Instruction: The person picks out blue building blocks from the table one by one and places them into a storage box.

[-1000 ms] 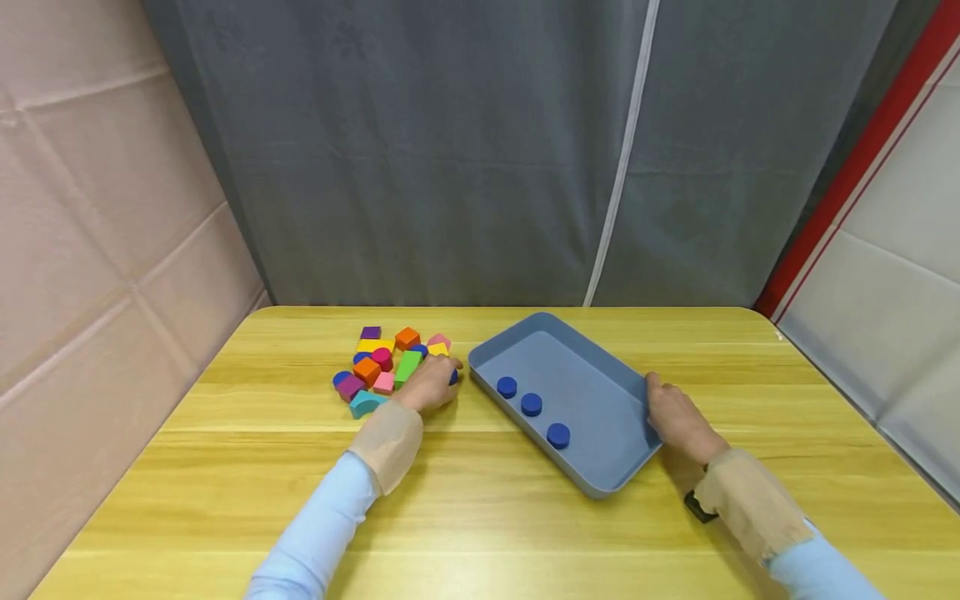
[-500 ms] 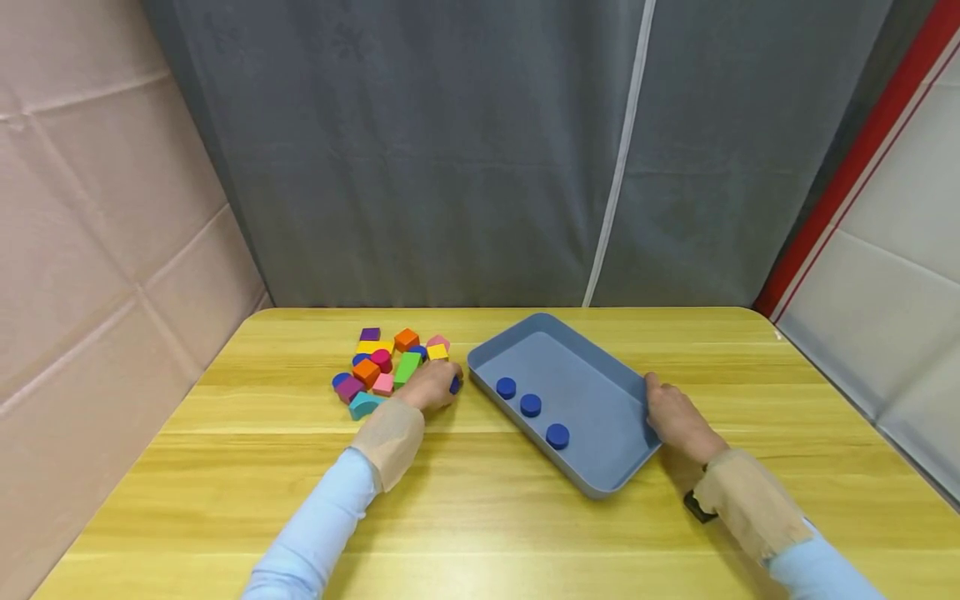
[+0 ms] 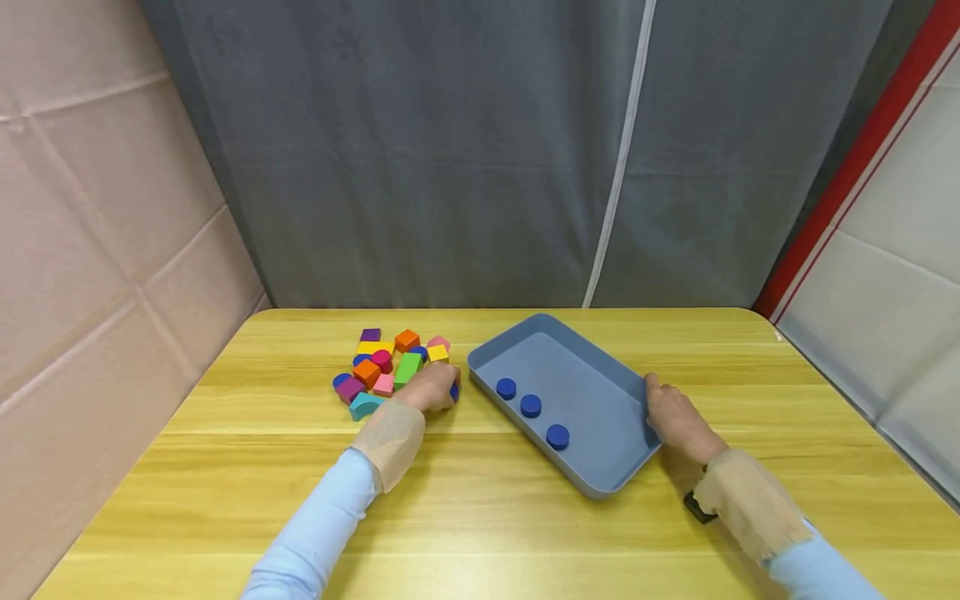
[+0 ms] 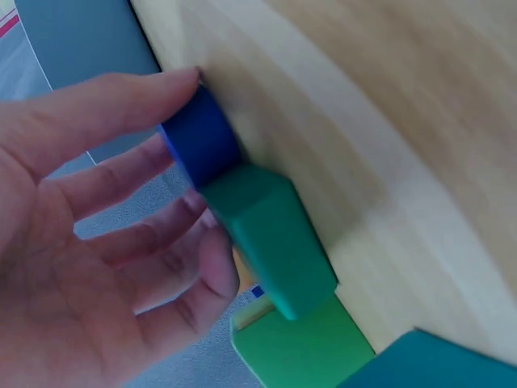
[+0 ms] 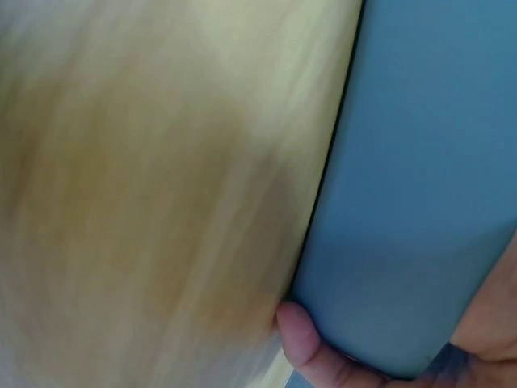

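My left hand [image 3: 432, 387] is at the right side of a pile of coloured blocks. Its thumb and index finger pinch a round blue block [image 4: 202, 136] low at the table, mostly hidden by the hand in the head view. A dark green block [image 4: 271, 234] lies right up against that blue one, near the curled lower fingers. My right hand [image 3: 678, 421] grips the right edge of a blue-grey tray [image 3: 585, 383], which stands turned at an angle. Inside the tray, along its left wall, lie three blue discs [image 3: 531, 406].
Orange [image 3: 367, 372], red [image 3: 382, 361], green [image 3: 408, 369], yellow and purple blocks lie close together around the left hand. A teal arch block [image 3: 366, 406] is at the pile's near side. A grey curtain [image 3: 435, 167] hangs behind the wooden table [image 3: 465, 533].
My left hand has drawn slightly nearer with the blue block, uncovering more of a yellow block. The right hand and tray stay put.
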`<action>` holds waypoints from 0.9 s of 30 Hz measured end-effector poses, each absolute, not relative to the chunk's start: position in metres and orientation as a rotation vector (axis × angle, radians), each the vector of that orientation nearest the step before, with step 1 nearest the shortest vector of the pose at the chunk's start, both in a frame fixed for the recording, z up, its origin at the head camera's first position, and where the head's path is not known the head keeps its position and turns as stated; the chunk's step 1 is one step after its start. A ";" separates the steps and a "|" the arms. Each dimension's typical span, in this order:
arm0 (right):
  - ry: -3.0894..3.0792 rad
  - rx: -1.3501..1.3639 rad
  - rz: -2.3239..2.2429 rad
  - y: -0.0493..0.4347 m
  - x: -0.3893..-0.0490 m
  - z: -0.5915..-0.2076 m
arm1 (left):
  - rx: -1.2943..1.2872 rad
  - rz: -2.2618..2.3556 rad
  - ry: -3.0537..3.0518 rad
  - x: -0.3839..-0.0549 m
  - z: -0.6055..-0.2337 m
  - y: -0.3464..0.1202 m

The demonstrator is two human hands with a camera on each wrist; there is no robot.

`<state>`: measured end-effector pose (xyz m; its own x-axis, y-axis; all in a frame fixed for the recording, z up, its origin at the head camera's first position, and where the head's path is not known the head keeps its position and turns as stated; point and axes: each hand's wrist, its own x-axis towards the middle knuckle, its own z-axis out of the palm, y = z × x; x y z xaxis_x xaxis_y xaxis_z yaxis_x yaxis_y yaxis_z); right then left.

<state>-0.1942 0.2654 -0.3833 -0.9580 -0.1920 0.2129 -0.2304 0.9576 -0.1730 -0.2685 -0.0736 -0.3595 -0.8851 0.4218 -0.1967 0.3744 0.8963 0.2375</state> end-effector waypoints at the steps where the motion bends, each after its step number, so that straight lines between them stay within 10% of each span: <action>1: -2.910 0.321 0.291 0.265 -0.194 -0.383 | 0.597 0.281 2.812 -0.269 -0.359 -0.074; 27: -2.901 0.346 0.278 0.266 -0.194 -0.383 | 0.634 0.402 2.885 -0.263 -0.347 -0.073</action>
